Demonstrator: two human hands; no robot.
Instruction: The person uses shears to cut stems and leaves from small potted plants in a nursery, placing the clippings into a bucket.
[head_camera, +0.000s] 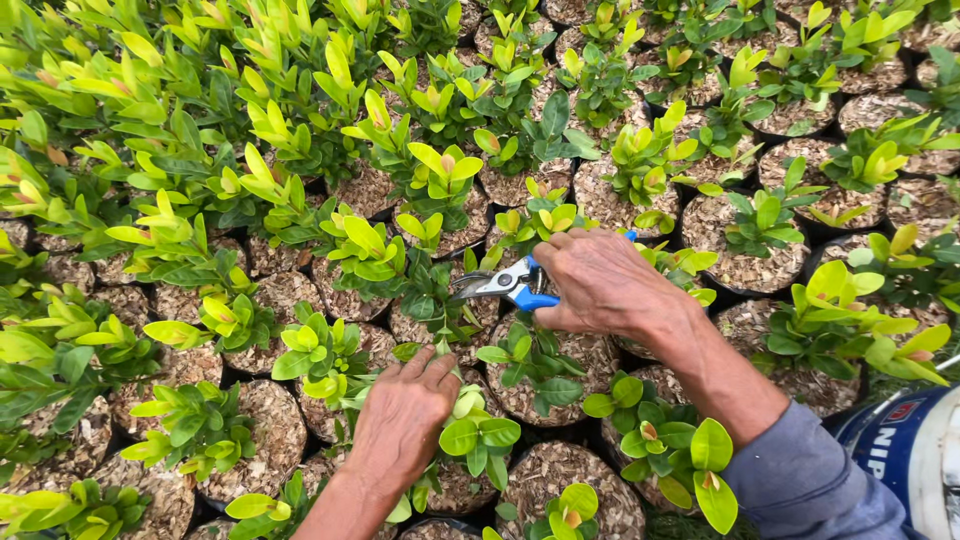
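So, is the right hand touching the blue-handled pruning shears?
Touching. The head view shows the right hand wrapped around the blue handles of the pruning shears, its fingers closed on them with no gap, and the blades pointing left over the potted seedlings.

The right hand (600, 280) hides the blue shear handles (530, 298); a blue-white container (915, 450) is cut off.

Blue-handled pruning shears (505, 284) — steel blades parted, pointing left — poised over a small glossy-leaved potted seedling (440, 300).
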